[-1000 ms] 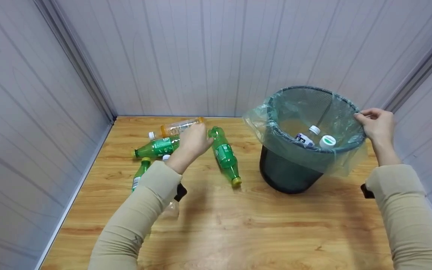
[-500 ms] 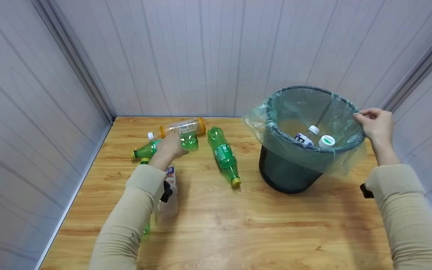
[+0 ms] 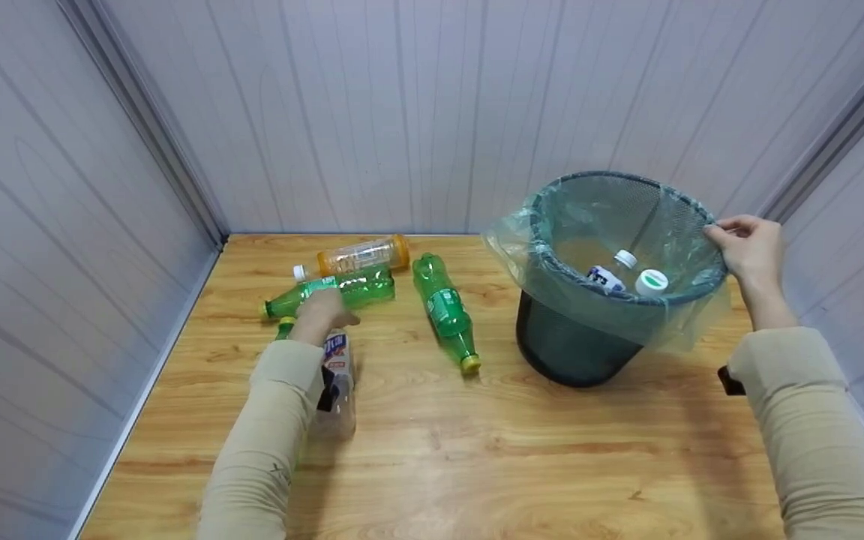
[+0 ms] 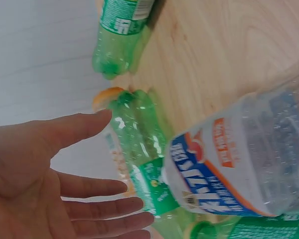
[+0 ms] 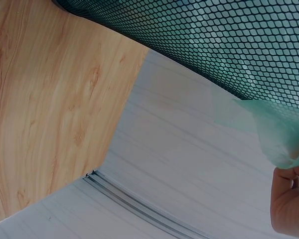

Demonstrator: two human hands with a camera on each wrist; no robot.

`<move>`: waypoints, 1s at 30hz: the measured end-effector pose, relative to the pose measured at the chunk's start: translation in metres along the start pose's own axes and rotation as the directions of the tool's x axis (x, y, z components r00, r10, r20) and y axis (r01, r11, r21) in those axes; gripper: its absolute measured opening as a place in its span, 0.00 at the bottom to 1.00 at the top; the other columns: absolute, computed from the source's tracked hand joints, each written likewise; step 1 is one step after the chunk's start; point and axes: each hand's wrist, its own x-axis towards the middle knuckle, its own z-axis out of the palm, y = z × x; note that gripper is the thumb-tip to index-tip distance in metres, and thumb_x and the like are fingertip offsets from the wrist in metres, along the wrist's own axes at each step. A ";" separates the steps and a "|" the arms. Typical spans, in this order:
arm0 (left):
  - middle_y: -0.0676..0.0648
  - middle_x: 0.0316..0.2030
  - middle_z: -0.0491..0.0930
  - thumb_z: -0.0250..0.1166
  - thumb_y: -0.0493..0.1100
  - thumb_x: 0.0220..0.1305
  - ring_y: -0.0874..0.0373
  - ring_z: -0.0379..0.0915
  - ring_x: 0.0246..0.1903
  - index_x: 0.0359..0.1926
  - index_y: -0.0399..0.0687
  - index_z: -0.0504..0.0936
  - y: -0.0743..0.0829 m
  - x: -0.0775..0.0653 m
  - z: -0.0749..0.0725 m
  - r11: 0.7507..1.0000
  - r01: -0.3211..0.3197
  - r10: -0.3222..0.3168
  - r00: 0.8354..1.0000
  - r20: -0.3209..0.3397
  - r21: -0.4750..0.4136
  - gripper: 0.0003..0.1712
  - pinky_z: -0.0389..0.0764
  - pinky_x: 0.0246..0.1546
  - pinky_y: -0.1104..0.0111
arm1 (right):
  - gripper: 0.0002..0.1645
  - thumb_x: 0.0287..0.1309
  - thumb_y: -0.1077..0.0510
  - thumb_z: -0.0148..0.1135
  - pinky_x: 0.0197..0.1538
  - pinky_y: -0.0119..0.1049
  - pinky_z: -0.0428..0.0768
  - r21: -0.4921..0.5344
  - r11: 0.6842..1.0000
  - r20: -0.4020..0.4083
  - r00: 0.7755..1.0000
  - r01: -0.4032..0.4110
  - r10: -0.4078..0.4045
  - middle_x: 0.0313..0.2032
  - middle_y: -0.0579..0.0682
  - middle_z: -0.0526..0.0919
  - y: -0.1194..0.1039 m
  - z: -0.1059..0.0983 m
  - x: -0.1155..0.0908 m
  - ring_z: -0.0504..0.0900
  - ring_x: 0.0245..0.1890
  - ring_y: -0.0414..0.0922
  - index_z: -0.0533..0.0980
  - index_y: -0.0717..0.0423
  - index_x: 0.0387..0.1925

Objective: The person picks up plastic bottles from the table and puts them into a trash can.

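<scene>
- Pale back wall (image 3: 439,112) spanning the far side, greyish-lilac, darker streaks running top to bottom!
- Left wall (image 3: 42,300) and right wall (image 3: 859,247) flanking it, same streaky finish.
- Grey left corner strip (image 3: 147,127), matching right corner strip (image 3: 844,127).
- Below, warm wood-grain surface (image 3: 552,465), soft sheen toward the front.
- Whitish edging (image 3: 148,391) tracing the left wall's foot!

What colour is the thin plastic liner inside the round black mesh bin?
The plastic liner is pale, translucent green, showing best in the head view.

Green bottle (image 3: 368,287); black mesh bin (image 3: 571,352); pale-green liner (image 3: 612,319).
</scene>
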 end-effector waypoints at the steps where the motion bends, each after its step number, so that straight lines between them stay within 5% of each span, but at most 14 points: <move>1: 0.33 0.46 0.72 0.62 0.49 0.54 0.45 0.70 0.42 0.47 0.30 0.72 -0.002 0.001 0.002 1.000 0.002 -0.002 1.000 0.001 -0.002 0.28 0.73 0.40 0.56 | 0.08 0.53 0.53 0.59 0.23 0.23 0.68 0.001 1.000 0.000 1.000 -0.001 0.001 0.17 0.31 0.69 0.000 0.000 0.000 0.67 0.21 0.32 0.77 0.54 0.30; 10: 0.32 0.48 0.71 0.65 0.50 0.51 0.43 0.69 0.44 0.47 0.29 0.73 -0.010 0.008 0.014 1.000 0.015 -0.015 1.000 -0.016 -0.008 0.30 0.72 0.42 0.54 | 0.13 0.54 0.51 0.57 0.24 0.23 0.68 -0.030 1.000 0.004 1.000 0.001 -0.001 0.21 0.33 0.69 0.000 0.000 -0.001 0.67 0.23 0.33 0.76 0.57 0.34; 17: 0.31 0.50 0.69 0.64 0.52 0.52 0.40 0.68 0.47 0.51 0.31 0.71 -0.009 0.014 0.025 0.997 0.075 -0.076 0.997 0.025 0.020 0.33 0.72 0.42 0.49 | 0.06 0.53 0.52 0.58 0.22 0.23 0.68 -0.008 1.000 -0.020 1.000 0.017 -0.017 0.19 0.33 0.69 0.000 0.001 -0.002 0.67 0.22 0.33 0.76 0.48 0.26; 30: 0.31 0.50 0.69 0.63 0.46 0.52 0.39 0.67 0.47 0.50 0.30 0.71 -0.011 0.022 0.036 0.989 0.145 -0.145 0.989 0.016 0.010 0.29 0.71 0.40 0.47 | 0.12 0.54 0.52 0.57 0.23 0.24 0.68 -0.035 0.999 -0.005 1.000 0.005 -0.005 0.21 0.35 0.69 -0.001 0.001 -0.002 0.67 0.23 0.34 0.77 0.57 0.32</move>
